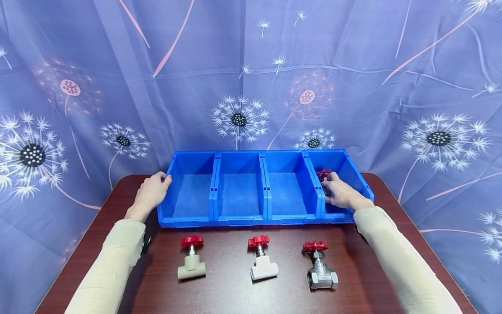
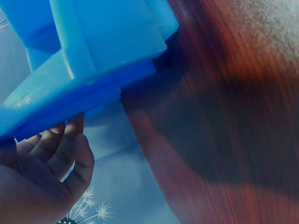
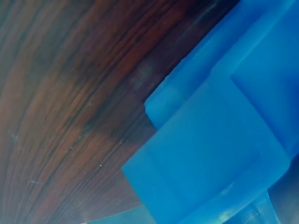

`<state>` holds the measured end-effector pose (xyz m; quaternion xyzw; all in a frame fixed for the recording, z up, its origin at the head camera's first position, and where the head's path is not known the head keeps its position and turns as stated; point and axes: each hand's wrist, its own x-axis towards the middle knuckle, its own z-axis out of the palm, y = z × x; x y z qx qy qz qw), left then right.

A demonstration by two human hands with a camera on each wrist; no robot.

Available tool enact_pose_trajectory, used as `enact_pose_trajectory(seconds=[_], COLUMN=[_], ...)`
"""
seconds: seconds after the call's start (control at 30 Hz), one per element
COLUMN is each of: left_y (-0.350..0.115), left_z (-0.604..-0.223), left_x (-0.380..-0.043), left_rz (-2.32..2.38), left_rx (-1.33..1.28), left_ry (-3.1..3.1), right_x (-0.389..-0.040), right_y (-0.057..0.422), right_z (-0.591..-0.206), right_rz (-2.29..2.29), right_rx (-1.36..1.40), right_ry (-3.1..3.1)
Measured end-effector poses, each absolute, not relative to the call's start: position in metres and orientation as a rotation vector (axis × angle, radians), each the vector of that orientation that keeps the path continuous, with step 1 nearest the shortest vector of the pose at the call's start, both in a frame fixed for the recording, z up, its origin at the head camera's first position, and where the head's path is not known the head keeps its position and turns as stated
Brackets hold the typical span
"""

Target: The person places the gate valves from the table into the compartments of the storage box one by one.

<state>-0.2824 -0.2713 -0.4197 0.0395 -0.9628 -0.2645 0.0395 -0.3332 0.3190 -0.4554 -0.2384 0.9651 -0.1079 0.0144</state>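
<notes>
My left hand (image 1: 152, 192) grips the left side wall of a blue divided storage bin (image 1: 239, 221). In the left wrist view, the fingers (image 2: 60, 144) curl up under the bin's rim. My right hand (image 1: 342, 192) reaches into the rightmost compartment and holds a valve with a red handwheel (image 1: 323, 174); the hand hides most of its body. The right wrist view shows the bin's corner (image 3: 205, 154) but no fingers. Three valves with red handwheels stand in front of the bin: a beige one (image 1: 192, 266), a white one (image 1: 264, 268) and a silver metal one (image 1: 322, 277).
The bin stands at the back of a dark reddish-brown wooden table (image 1: 223, 296), with its compartments side by side. Behind it hangs a blue-purple curtain (image 1: 243, 52) with a dandelion print.
</notes>
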Motion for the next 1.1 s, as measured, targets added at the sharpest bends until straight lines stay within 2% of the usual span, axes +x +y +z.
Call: enact_pose_trajectory(seconds=[0.7, 1.1], left_y=[-0.27, -0.272], left_z=[-0.42, -0.421], left_x=[-0.281, -0.282], left_rz=[-0.846, -0.846], left_rx=[0.123, 0.128], left_ry=[-2.951, -2.942], right_x=[-0.331, -0.329], right_y=[0.32, 0.321], right_z=[-0.458, -0.446], right_rz=[-0.382, -0.397], right_rx=[-0.611, -0.712], right_ry=[2.968, 3.005])
